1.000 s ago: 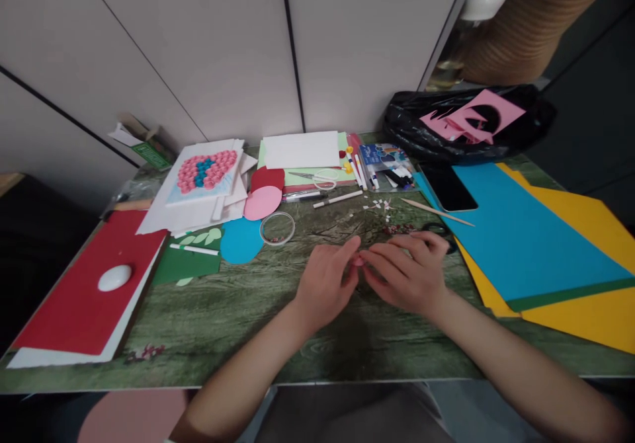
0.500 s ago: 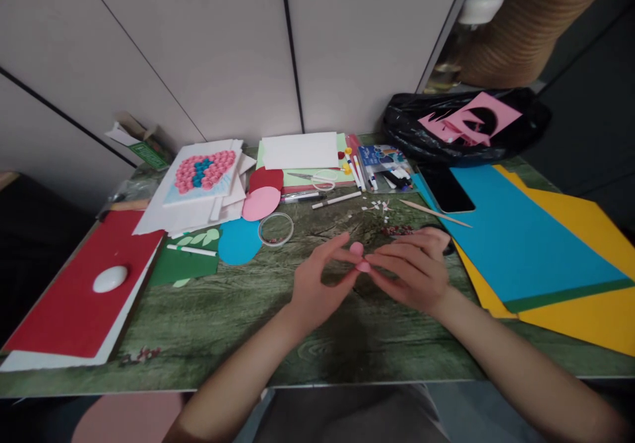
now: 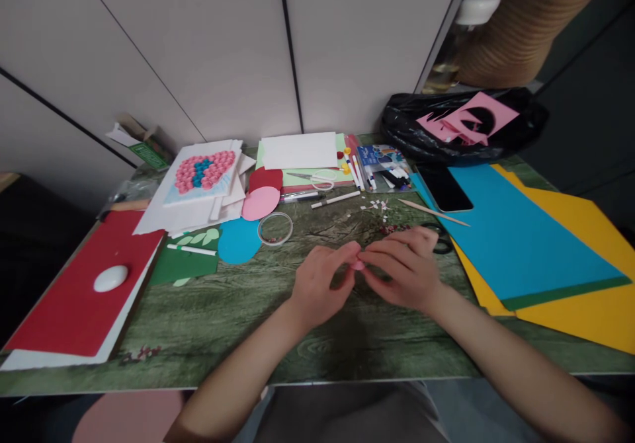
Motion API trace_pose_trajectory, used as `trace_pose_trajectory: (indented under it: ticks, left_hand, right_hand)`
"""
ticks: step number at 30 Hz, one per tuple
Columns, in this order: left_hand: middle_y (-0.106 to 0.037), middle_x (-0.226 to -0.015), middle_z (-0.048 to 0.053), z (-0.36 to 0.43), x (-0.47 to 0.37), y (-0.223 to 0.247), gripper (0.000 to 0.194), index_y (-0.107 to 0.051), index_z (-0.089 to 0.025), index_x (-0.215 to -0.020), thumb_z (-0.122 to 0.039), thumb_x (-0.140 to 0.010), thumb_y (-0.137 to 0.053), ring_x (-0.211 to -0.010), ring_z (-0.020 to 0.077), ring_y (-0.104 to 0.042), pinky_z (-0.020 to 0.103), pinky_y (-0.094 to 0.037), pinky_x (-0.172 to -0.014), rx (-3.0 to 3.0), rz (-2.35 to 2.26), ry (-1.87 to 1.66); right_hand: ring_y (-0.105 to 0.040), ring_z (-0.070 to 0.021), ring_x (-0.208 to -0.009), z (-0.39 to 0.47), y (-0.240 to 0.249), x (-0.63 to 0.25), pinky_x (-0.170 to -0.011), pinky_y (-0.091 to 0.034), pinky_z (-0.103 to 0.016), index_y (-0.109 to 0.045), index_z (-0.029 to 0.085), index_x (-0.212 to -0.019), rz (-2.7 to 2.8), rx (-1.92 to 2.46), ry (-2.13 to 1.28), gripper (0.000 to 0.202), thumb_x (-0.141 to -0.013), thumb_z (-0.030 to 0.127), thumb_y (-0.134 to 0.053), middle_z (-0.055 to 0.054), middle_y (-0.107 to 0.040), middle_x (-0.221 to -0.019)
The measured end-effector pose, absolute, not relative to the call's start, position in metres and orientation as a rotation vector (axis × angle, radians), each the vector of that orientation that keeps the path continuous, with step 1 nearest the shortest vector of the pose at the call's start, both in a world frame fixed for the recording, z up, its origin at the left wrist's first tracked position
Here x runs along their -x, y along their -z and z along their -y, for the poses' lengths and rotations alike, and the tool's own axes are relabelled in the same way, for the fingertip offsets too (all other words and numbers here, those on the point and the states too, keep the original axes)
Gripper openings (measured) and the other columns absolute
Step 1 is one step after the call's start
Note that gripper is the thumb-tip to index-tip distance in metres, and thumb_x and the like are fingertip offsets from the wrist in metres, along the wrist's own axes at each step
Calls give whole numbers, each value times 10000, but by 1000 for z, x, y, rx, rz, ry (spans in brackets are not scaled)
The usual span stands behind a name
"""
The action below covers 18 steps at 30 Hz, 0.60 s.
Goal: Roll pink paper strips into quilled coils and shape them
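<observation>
A small curled piece of pink paper (image 3: pixel 358 265) is held between my two hands above the table, mostly covered by fingers. My left hand (image 3: pixel 320 284) pinches it from the left with thumb and fingertips. From the other side, my right hand (image 3: pixel 404 268) has its fingers closed on the same piece. Just past the right hand show the black handles of scissors (image 3: pixel 443 239), partly hidden. White paper scraps (image 3: pixel 378 206) and a pointed wooden stick (image 3: pixel 434 212) lie beyond the hands. Left of them is a clear ring (image 3: pixel 275 229), like a tape roll.
Pink, red and blue paper circles (image 3: pixel 240 242) lie left of centre. A canvas with pink and blue paper roses (image 3: pixel 204 170) rests on white sheets. At right are blue card (image 3: pixel 526 231), yellow card (image 3: pixel 585 218), a phone (image 3: pixel 446 187) and a black bag (image 3: pixel 407 125).
My left fingers have folded down over the pink paper, so less of it shows. My right hand has shifted slightly left, showing more of the scissor handles.
</observation>
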<state>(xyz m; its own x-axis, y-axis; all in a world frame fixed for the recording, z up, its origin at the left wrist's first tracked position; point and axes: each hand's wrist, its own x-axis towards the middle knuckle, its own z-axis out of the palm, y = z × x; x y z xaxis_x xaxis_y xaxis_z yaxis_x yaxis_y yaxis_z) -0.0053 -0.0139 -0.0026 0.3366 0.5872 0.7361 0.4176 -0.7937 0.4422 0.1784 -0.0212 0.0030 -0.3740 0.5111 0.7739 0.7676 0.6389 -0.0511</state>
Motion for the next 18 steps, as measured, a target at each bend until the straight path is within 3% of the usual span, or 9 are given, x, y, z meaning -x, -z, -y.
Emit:
trace_pose_trajectory:
  ticks: [9,18]
  left_hand:
    - [-702,-937,31,14,4,4,559,-378,-207,-1291,-78,-772,-539,-843,154,-649,302,-510,-777,-2534,-1063,-1281]
    - [-706,-834,-12,18,2,2,600,-381,-244,-1275,-91,-746,-616,-801,138,-675,322,-518,-829,-2155,-925,-1486]
  right_hand:
    - [-545,-156,-825,21,-1,-176,-756,-307,-365,-633,243,-850,2085,967,605,142,-726,295,-677,37,-697,-811]
    - [-545,-148,-766,24,-7,-181,-734,-353,-345,-629,256,-847,1980,940,427,214,-667,246,-744,55,-693,-763]
